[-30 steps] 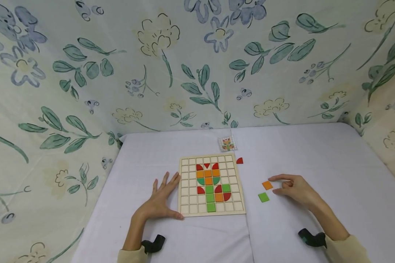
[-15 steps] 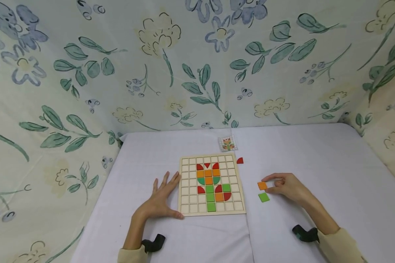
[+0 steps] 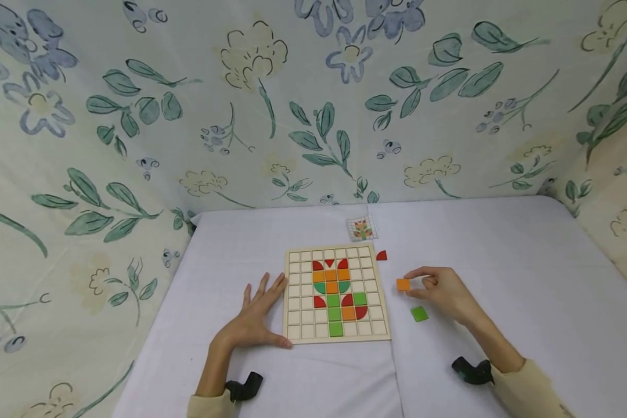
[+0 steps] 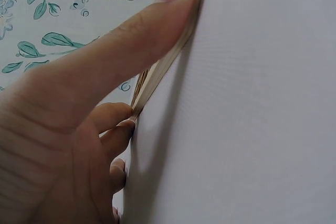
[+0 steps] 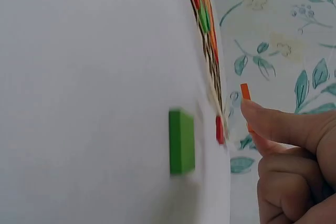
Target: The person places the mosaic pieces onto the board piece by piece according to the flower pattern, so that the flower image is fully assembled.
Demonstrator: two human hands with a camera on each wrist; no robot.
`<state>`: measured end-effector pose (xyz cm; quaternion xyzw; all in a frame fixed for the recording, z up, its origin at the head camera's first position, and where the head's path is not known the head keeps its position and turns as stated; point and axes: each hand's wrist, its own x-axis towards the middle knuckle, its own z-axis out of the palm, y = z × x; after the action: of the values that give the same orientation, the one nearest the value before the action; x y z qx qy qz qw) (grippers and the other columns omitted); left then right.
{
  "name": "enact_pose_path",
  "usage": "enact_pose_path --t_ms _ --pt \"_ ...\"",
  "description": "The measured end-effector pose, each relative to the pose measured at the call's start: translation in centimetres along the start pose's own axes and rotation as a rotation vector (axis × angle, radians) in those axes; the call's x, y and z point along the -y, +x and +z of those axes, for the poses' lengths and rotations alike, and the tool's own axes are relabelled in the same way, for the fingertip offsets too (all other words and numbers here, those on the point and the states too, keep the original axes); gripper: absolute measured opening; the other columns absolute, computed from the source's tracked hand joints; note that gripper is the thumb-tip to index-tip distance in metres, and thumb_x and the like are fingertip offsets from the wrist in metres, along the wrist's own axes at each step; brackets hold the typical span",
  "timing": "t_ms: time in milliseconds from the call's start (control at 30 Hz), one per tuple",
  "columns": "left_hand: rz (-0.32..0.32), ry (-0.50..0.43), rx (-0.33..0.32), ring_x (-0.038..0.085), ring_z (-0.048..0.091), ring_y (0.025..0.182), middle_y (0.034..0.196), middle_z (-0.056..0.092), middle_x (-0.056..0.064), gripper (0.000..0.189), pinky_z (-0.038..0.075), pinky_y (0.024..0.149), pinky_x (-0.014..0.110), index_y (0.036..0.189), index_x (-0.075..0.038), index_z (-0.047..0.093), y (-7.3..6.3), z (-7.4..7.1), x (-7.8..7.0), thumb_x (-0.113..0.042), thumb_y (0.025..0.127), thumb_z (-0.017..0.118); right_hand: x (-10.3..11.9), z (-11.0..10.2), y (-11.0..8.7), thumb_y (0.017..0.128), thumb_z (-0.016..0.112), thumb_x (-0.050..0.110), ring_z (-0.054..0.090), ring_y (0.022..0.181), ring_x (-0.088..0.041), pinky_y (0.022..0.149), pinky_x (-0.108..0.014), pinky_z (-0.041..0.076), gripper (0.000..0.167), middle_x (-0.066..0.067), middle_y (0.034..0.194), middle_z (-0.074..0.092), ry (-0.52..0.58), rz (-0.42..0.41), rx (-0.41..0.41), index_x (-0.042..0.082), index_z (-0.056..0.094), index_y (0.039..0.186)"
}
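A wooden grid board (image 3: 299,319) lies on the white table, with red, orange and green tiles set in some of its squares. My left hand (image 3: 254,318) rests at the board's left edge, fingers spread and thumb on its near left corner; the left wrist view shows the thumb (image 4: 152,30) against the rim. Between thumb and index finger, my right hand (image 3: 446,292) pinches an orange square tile (image 3: 403,285), to the right of the board. In the right wrist view that tile (image 5: 245,91) is held up off the cloth. A green square tile (image 3: 420,313) lies below the right hand.
A red quarter-circle tile (image 3: 381,255) lies by the board's upper right edge. Behind the board is a small pattern card (image 3: 361,229) with a flower design. Floral cloth (image 3: 313,104) hangs behind the table, and the white tablecloth (image 3: 501,249) stretches out to the right.
My right hand has taken hold of the orange tile and moved it left and away from me, off the table toward the board. The left hand and the board have stayed put.
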<state>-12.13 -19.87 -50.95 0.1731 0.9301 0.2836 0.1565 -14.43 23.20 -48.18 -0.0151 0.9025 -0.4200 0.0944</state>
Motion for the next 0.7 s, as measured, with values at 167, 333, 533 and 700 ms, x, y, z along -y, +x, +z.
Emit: enact_pose_path --t_ms 167,333,533,700 --pt "0.001 0.0 -0.002 0.036 -0.011 0.163 0.176 0.008 -0.002 0.141 -0.017 0.125 0.067 0.167 -0.019 0.015 0.0 0.1 0.1 -0.059 0.059 0.096 3.0 2.9 -0.2 0.084 0.085 0.012 0.024 0.049 -0.01 0.046 -0.021 0.018 0.032 0.005 0.056 0.026 0.074 -0.022 0.039 0.002 0.075 0.113" --pt "-0.007 -0.005 0.001 0.035 -0.011 0.163 0.176 0.007 -0.003 0.141 -0.018 0.125 0.066 0.167 -0.02 0.014 -0.1 0.1 0.1 -0.058 0.059 0.096 5.5 6.9 -0.4 0.082 0.087 0.011 0.024 0.049 -0.01 0.047 -0.019 0.018 0.029 0.005 0.054 0.027 0.123 -0.056 0.111 0.006 0.078 0.108" --pt "-0.002 -0.005 -0.004 0.035 -0.01 0.163 0.176 0.008 -0.003 0.141 -0.017 0.125 0.066 0.167 -0.02 0.015 -0.1 0.0 0.1 -0.058 0.059 0.096 7.3 10.4 -0.7 0.08 0.087 0.009 0.027 0.049 -0.01 0.046 -0.018 0.02 0.025 0.005 0.054 0.031 0.176 -0.102 0.174 0.008 0.077 0.103" --pt "0.005 -0.009 -0.005 0.036 -0.01 0.163 0.176 0.008 -0.003 0.14 -0.018 0.125 0.067 0.167 -0.02 0.016 0.0 0.0 0.2 -0.058 0.059 0.096 8.1 12.1 -0.9 0.081 0.087 0.007 0.028 0.048 -0.008 0.046 -0.018 0.02 0.025 0.006 0.055 0.032 0.164 -0.139 0.18 0.003 0.075 0.102"
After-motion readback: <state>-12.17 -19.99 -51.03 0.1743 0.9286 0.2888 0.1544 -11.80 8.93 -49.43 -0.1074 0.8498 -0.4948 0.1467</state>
